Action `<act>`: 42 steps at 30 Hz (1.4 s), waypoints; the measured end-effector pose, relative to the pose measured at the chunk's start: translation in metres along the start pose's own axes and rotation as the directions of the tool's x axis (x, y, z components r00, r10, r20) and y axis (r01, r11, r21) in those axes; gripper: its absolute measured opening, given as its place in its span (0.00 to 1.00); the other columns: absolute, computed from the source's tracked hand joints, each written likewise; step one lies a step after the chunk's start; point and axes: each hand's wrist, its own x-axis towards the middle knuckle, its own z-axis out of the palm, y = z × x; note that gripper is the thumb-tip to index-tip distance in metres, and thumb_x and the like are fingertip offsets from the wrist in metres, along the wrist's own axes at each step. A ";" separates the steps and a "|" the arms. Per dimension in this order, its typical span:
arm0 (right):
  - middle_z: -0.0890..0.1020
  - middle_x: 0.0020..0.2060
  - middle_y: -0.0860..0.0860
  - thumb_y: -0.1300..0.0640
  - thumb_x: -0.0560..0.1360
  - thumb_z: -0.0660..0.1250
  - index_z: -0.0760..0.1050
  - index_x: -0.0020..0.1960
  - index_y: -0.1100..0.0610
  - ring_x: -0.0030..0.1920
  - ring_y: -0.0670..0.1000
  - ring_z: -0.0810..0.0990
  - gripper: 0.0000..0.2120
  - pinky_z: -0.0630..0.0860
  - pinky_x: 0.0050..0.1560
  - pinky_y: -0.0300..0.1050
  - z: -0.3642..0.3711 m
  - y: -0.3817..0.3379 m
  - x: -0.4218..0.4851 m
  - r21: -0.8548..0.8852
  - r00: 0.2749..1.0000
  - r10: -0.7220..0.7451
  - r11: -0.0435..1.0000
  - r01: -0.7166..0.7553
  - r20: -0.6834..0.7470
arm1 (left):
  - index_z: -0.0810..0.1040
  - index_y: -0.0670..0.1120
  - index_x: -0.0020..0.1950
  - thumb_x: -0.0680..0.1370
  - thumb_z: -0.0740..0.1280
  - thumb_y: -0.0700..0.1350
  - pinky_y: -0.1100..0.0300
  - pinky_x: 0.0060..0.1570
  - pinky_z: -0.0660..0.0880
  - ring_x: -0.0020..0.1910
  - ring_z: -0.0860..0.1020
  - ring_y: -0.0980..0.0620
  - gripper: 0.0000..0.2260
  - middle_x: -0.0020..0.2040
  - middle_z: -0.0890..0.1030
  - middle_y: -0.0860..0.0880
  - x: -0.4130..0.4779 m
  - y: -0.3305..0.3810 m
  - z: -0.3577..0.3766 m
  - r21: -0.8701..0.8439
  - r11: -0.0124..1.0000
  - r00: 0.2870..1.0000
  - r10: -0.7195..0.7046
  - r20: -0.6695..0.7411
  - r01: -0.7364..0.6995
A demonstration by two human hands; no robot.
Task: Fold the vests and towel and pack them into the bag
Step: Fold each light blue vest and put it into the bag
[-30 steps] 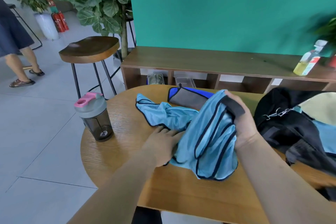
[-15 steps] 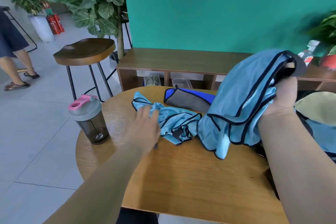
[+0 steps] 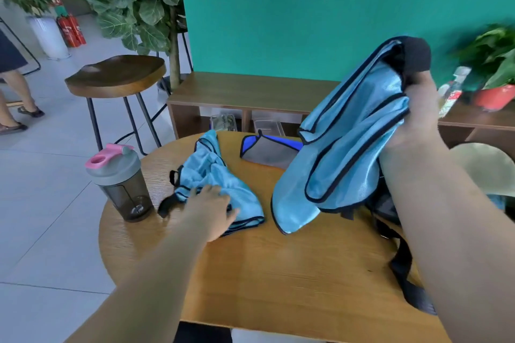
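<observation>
I'm holding the folded vest (image 3: 342, 147) up above the counter (image 3: 278, 273), my right hand (image 3: 415, 117) fingers gripping its bunched top. A second ago it was lying under both hands, so I judge it is going to the bag (image 3: 387, 206) next. My left hand (image 3: 211, 209) is settling on the second vest (image 3: 217, 175), fingers spread and not gripping. The towel (image 3: 267, 152) is lying behind. My arm is hiding most of the bag, including its opening.
</observation>
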 end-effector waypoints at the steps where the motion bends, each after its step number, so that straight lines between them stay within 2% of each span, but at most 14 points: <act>1: 0.85 0.47 0.52 0.42 0.84 0.63 0.82 0.55 0.56 0.51 0.55 0.84 0.18 0.81 0.57 0.51 -0.001 0.006 0.000 0.059 0.999 0.047 0.997 -0.047 -0.001 | 0.75 0.51 0.71 0.85 0.53 0.63 0.41 0.76 0.62 0.73 0.69 0.44 0.24 0.70 0.74 0.47 -0.002 -0.010 0.000 0.055 0.998 1.000 -0.012 -0.008 0.012; 4: 0.85 0.56 0.56 0.36 0.80 0.68 0.81 0.64 0.57 0.60 0.59 0.83 0.25 0.78 0.66 0.62 -0.002 0.030 -0.002 0.022 0.984 0.178 0.984 -0.179 0.029 | 0.72 0.50 0.73 0.86 0.58 0.54 0.43 0.80 0.58 0.72 0.70 0.45 0.18 0.71 0.74 0.47 -0.005 -0.027 0.003 0.141 0.990 0.999 -0.019 -0.028 0.023; 7: 0.85 0.61 0.58 0.45 0.79 0.74 0.76 0.72 0.52 0.55 0.60 0.87 0.25 0.85 0.54 0.61 -0.033 0.072 0.001 -0.390 0.980 0.138 0.902 -0.184 -0.144 | 0.67 0.49 0.75 0.82 0.64 0.43 0.42 0.82 0.51 0.72 0.71 0.45 0.21 0.69 0.73 0.47 -0.012 -0.024 0.007 0.140 0.990 0.995 -0.014 -0.095 0.027; 9: 0.82 0.66 0.55 0.46 0.76 0.78 0.69 0.77 0.50 0.55 0.57 0.87 0.34 0.86 0.49 0.56 -0.070 0.106 -0.008 -0.784 0.965 0.163 0.564 -0.260 -0.203 | 0.65 0.48 0.76 0.79 0.67 0.41 0.40 0.82 0.51 0.73 0.68 0.42 0.26 0.70 0.70 0.44 -0.018 -0.016 0.010 0.112 0.993 0.982 -0.024 -0.186 0.045; 11: 0.76 0.71 0.54 0.40 0.71 0.80 0.59 0.82 0.49 0.63 0.57 0.81 0.48 0.83 0.57 0.57 -0.114 0.138 -0.021 -0.935 0.923 0.284 0.166 -0.313 -0.259 | 0.68 0.48 0.76 0.78 0.69 0.45 0.40 0.81 0.55 0.75 0.64 0.40 0.26 0.73 0.67 0.42 -0.025 -0.004 0.011 0.016 1.000 0.961 -0.012 -0.277 0.017; 13: 0.74 0.71 0.52 0.29 0.65 0.79 0.60 0.80 0.45 0.66 0.56 0.79 0.52 0.81 0.61 0.56 -0.144 0.159 -0.038 -0.963 0.919 0.303 0.018 -0.270 -0.252 | 0.69 0.49 0.76 0.79 0.68 0.47 0.44 0.78 0.63 0.76 0.65 0.42 0.25 0.74 0.67 0.45 -0.033 0.014 0.012 -0.160 0.979 0.927 0.061 -0.371 -0.129; 16: 0.69 0.68 0.43 0.24 0.63 0.76 0.61 0.77 0.38 0.65 0.46 0.77 0.49 0.79 0.63 0.49 -0.150 0.173 -0.075 -0.982 0.951 0.276 0.090 -0.167 -0.136 | 0.65 0.51 0.79 0.81 0.65 0.48 0.51 0.74 0.69 0.76 0.67 0.49 0.26 0.78 0.65 0.51 -0.044 0.047 0.010 -0.401 0.849 0.898 0.174 -0.403 -0.345; 20: 0.53 0.79 0.36 0.32 0.66 0.78 0.48 0.84 0.40 0.78 0.42 0.60 0.57 0.69 0.75 0.47 -0.159 0.188 -0.115 -0.996 0.957 0.290 -0.078 0.043 0.019 | 0.51 0.54 0.85 0.85 0.61 0.59 0.54 0.78 0.63 0.80 0.62 0.51 0.32 0.82 0.61 0.54 -0.052 0.087 0.019 -0.494 0.815 0.952 0.232 -0.201 -0.303; 24: 0.72 0.75 0.43 0.59 0.76 0.76 0.61 0.81 0.40 0.72 0.47 0.73 0.40 0.71 0.68 0.39 -0.181 0.183 -0.117 -1.000 0.988 0.152 -0.021 0.010 0.007 | 0.53 0.55 0.85 0.85 0.49 0.68 0.51 0.82 0.55 0.81 0.57 0.51 0.31 0.80 0.62 0.55 -0.063 0.093 0.040 -0.321 0.907 0.952 0.208 -0.223 -0.274; 28: 0.79 0.67 0.52 0.69 0.77 0.68 0.74 0.74 0.51 0.68 0.55 0.74 0.28 0.74 0.67 0.49 -0.206 0.162 -0.112 -0.987 0.979 -0.153 -0.069 -0.145 -0.133 | 0.70 0.55 0.78 0.86 0.48 0.65 0.51 0.76 0.64 0.72 0.65 0.53 0.26 0.71 0.70 0.58 -0.072 0.094 0.047 -0.273 0.913 0.923 0.211 -0.321 -0.304; 33: 0.76 0.66 0.47 0.64 0.83 0.64 0.76 0.72 0.54 0.66 0.51 0.74 0.19 0.71 0.65 0.47 -0.208 0.164 -0.127 -0.976 0.956 -0.223 0.142 -0.162 -0.191 | 0.70 0.55 0.75 0.85 0.54 0.61 0.48 0.76 0.65 0.75 0.64 0.49 0.22 0.74 0.66 0.53 -0.072 0.099 0.046 -0.250 0.919 0.897 0.190 -0.399 -0.306; 37: 0.75 0.66 0.47 0.61 0.82 0.59 0.79 0.64 0.54 0.68 0.50 0.70 0.14 0.68 0.68 0.49 -0.210 0.164 -0.131 -0.996 0.945 -0.323 0.089 -0.012 -0.040 | 0.61 0.54 0.81 0.84 0.56 0.58 0.46 0.82 0.56 0.84 0.51 0.42 0.25 0.85 0.50 0.43 -0.071 0.104 0.041 -0.210 0.935 0.890 0.179 -0.418 -0.287; 40: 0.81 0.46 0.46 0.63 0.83 0.55 0.79 0.52 0.51 0.49 0.47 0.78 0.15 0.75 0.50 0.43 -0.209 0.160 -0.131 -0.952 0.967 -0.228 0.305 -0.039 -0.113 | 0.59 0.59 0.82 0.85 0.57 0.55 0.47 0.81 0.49 0.85 0.43 0.41 0.24 0.86 0.44 0.41 -0.059 0.109 0.036 -0.166 0.902 0.861 0.306 -0.407 -0.399; 42: 0.78 0.35 0.48 0.65 0.84 0.54 0.78 0.45 0.52 0.38 0.47 0.76 0.18 0.71 0.38 0.42 -0.208 0.158 -0.131 -0.903 0.976 -0.138 0.418 -0.099 -0.171 | 0.60 0.60 0.81 0.86 0.57 0.55 0.47 0.81 0.49 0.85 0.41 0.43 0.23 0.86 0.44 0.43 -0.045 0.113 0.033 -0.258 0.894 0.891 0.257 -0.373 -0.366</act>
